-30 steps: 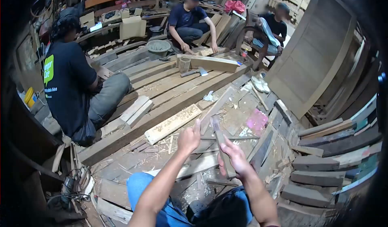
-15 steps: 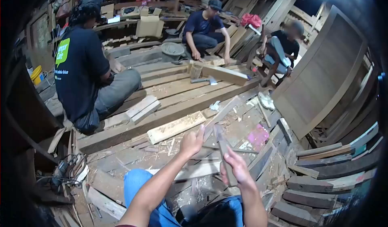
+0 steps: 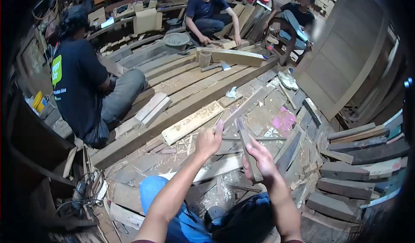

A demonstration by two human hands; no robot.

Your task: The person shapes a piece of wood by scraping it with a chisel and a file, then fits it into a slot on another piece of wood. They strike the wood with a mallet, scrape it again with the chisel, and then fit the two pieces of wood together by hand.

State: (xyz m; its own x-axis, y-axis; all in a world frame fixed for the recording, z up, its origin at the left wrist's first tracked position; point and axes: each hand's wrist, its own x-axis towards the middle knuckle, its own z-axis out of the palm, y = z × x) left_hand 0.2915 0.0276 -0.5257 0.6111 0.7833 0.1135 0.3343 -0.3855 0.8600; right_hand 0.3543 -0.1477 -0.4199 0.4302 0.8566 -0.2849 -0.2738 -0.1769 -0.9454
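My left hand (image 3: 209, 141) is closed at the near end of a thin wooden strip (image 3: 248, 106), which points up and to the right over the floor. Closed around a flat wooden piece (image 3: 248, 144) with a narrow dark upper end is my right hand (image 3: 263, 158). The two held pieces are close together at their near ends; whether they touch I cannot tell. Beyond my left hand lies a pale board (image 3: 193, 122) against a long beam.
A person in a dark shirt (image 3: 80, 74) sits at left; two others (image 3: 212, 16) (image 3: 298, 20) crouch or sit farther back. An axe (image 3: 217, 67) and a mesh-like basin (image 3: 176, 39) rest on the beams. Stacked wood (image 3: 346, 186) and a leaning door panel (image 3: 346, 52) stand right.
The view has shifted, so the surroundings sit higher in it. The strip by my left hand looks narrower and turned. Both hands keep their hold.
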